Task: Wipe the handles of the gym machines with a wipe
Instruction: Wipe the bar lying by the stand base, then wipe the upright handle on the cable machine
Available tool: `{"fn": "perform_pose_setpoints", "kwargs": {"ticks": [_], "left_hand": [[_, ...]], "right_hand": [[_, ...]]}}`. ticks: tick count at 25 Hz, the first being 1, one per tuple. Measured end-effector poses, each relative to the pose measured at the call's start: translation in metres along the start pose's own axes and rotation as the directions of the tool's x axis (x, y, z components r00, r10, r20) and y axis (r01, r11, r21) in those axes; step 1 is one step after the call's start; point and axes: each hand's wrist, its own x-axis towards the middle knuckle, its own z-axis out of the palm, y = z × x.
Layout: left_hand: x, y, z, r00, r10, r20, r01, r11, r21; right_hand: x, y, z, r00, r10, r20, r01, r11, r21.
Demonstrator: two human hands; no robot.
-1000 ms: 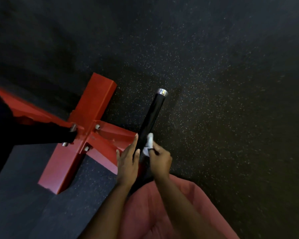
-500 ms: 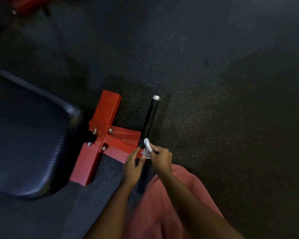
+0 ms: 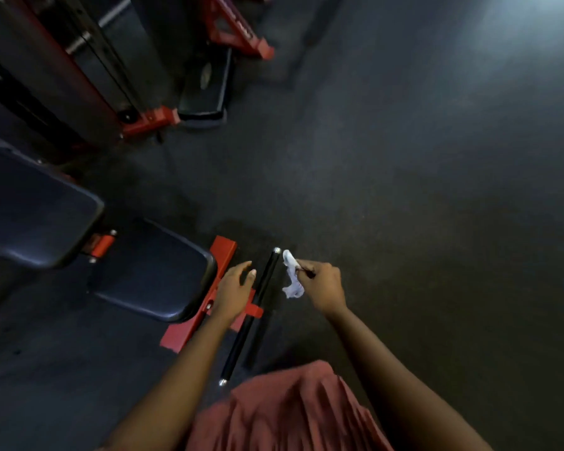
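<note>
The right hand [image 3: 323, 284] pinches the soft, light wipe [image 3: 292, 275] just beside the handle's [image 3: 237, 346] far end. The left hand [image 3: 233, 288] hovers open and empty. The handle looks rigid, so wrapping the wipe around it should work best.

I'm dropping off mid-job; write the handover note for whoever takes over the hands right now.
Left hand: open, fingers relaxed, beside the black handle bar, not gripping it.
Right hand: pinches the white wipe, just right of the bar's far end and off it.
The bar is mounted on the red frame by the seat pad.
Done: cannot tell how much of the bar is wiped.
Left: put the wipe back on the bar if needed, then probably the next machine's handles.
</note>
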Motion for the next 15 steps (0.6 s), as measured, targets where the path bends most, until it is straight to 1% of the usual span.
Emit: {"fn": "perform_pose_setpoints", "kwargs": {"ticks": [4, 8, 12, 15], "left_hand": [[0.044, 0.077, -0.008, 0.992, 0.122, -0.032, -0.12, 0.992, 0.033], [0.094, 0.152, -0.013, 0.974, 0.139, -0.176, -0.138, 0.99, 0.021], [0.136, 0.219, -0.014, 0.95, 0.043, -0.309, -0.05, 0.999, -0.017], [0.172, 0.255, -0.031, 0.914, -0.018, -0.406, 0.006, 1.0, -0.031]], "right_hand": [[0.048, -0.038, -0.065, 0.989, -0.139, -0.042, 0.137, 0.989, -0.046], [0.115, -0.081, -0.137, 0.972, -0.229, -0.046, 0.226, 0.973, -0.055], [0.189, -0.129, -0.206, 0.946, -0.315, 0.072, 0.322, 0.939, -0.122], [0.253, -0.169, -0.228, 0.92, -0.332, 0.208, 0.366, 0.918, -0.153]]}}
